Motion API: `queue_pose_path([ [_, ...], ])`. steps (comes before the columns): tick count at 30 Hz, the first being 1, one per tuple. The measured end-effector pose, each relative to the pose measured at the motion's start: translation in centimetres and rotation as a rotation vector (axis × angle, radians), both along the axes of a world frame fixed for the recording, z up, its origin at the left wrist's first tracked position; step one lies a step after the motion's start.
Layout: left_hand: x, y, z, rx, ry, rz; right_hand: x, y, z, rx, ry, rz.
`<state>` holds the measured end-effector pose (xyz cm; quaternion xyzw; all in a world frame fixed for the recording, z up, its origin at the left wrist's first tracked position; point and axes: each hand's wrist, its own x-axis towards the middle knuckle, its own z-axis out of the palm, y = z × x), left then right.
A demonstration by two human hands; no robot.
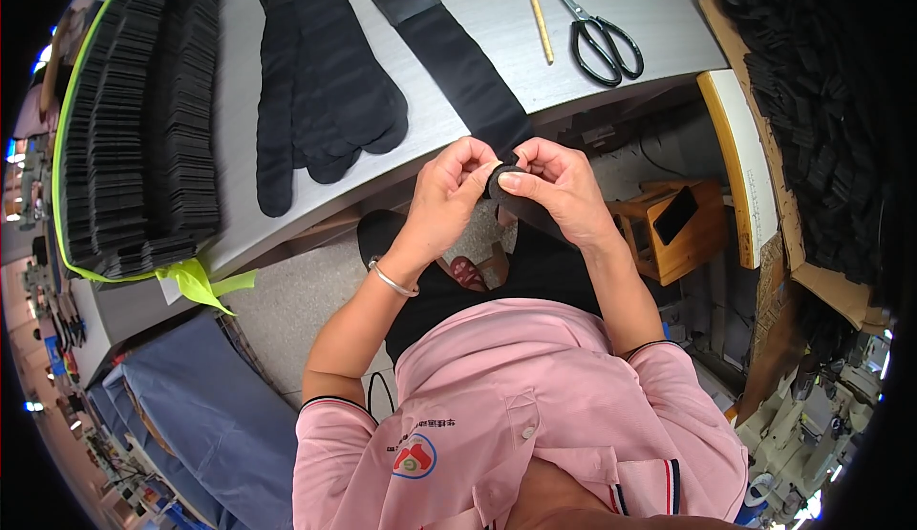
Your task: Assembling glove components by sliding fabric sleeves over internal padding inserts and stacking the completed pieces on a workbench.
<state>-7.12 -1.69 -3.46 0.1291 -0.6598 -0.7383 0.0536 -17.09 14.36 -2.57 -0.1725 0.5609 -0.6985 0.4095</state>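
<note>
- Both of the worker's hands are busy: left hand (454, 184) and right hand (556, 188) pinch one black strap (465, 70), its gripped end between them just off the near edge of the desk (661, 12), the rest running away across the top.
- Beyond the right hand I count one awl (542, 31) and one pair of scissors (585, 19).
- Beyond the left hand, several black strips (334, 81) overlap, too bunched to count; farther left, one bound stack (186, 119).
- Right of the right hand: one phone (676, 215), one carton (829, 286).
</note>
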Motion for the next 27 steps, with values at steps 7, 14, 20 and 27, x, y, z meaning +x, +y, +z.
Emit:
queue_pose_path([
  [7, -0.1, 0.3, -0.1, -0.131, -0.011, 0.081, -0.1, 0.3, -0.8, 0.081, 0.197, -0.009],
  [14, -0.1, -0.9, 1.2, 0.317, -0.123, -0.181, -0.3, 0.3, -0.7, -0.006, 0.323, 0.010],
  [20, 0.0, -1.3, 1.0, 0.187, -0.144, -0.200, -0.3, 0.3, -0.9, 0.046, 0.385, 0.046],
  [27, -0.2, -2.3, 0.4, 0.081, -0.085, -0.068, -0.5, 0.8, -1.1, 0.078, 0.585, 0.053],
])
